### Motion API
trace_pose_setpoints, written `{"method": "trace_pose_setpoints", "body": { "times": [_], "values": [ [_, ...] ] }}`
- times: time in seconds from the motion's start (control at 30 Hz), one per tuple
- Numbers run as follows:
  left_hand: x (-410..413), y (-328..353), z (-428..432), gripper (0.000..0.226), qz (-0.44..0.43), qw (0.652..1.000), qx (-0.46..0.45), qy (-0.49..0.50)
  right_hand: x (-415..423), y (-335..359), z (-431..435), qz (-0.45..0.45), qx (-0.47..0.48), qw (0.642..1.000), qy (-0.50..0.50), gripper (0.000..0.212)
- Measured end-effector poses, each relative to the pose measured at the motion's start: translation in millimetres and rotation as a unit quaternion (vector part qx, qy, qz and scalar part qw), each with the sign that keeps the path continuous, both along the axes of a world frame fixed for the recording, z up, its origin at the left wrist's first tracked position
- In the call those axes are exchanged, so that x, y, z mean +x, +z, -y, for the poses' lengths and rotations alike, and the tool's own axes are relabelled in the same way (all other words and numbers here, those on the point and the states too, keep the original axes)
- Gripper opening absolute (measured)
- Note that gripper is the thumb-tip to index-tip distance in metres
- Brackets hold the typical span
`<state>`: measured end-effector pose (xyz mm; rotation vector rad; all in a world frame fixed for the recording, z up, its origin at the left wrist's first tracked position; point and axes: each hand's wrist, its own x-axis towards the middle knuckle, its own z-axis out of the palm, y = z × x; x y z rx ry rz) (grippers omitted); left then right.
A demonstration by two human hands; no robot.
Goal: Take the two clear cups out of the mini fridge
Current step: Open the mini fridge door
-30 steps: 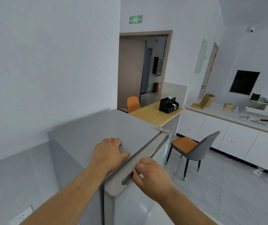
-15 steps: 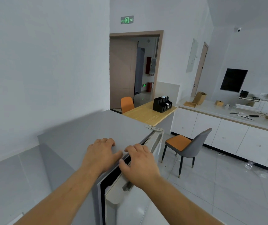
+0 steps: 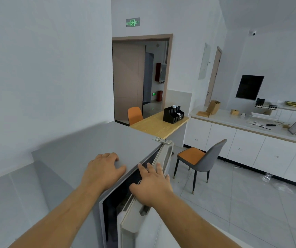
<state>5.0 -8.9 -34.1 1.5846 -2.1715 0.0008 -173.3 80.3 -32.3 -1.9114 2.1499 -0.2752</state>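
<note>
A grey mini fridge [image 3: 82, 147] stands against the white wall, seen from above. Its door [image 3: 136, 228] is hinged at the far right corner and stands partly open, showing a dark gap. My left hand [image 3: 102, 170] lies flat on the fridge top near its front edge. My right hand [image 3: 150, 185] rests on the door's top edge, fingers spread over the inner lip. The inside of the fridge is dark and the clear cups are hidden.
A grey chair with an orange seat [image 3: 199, 158] stands on the tiled floor just right of the door. Behind the fridge is a wooden table [image 3: 156, 126] with a black organiser [image 3: 173, 114]. White cabinets with a cluttered counter [image 3: 251, 122] run along the right.
The door has swung from shut to partly open. My right hand left the handle recess and now lies over the door's top edge. My left hand stays on the fridge top.
</note>
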Motion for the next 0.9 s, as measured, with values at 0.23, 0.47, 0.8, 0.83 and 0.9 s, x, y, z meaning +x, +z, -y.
{"method": "trace_pose_setpoints", "body": {
  "times": [0.23,0.47,0.8,0.83,0.9],
  "values": [
    [-1.6,-0.2,-1.6,0.047,-0.003,1.0,0.007,0.001,-30.7,11.5,-21.8,-0.032,0.048,0.998,0.006,0.088],
    [-0.6,-1.1,-2.7,0.047,0.007,1.0,0.013,0.001,-44.1,17.5,-43.4,-0.033,0.045,0.995,-0.079,0.088],
    [2.3,-5.1,0.7,0.046,0.006,1.0,0.005,-0.009,-90.1,17.4,-76.7,-0.1,0.021,0.984,-0.143,0.058],
    [2.7,-5.5,1.1,0.046,0.004,1.0,0.006,-0.01,-96.3,15.1,-79.4,-0.107,0.02,0.982,-0.152,0.064],
    [2.9,-6.2,1.5,0.046,0.001,1.0,0.01,-0.01,-110.0,10.0,-86.3,-0.117,0.024,0.978,-0.169,0.08]
  ]
}}
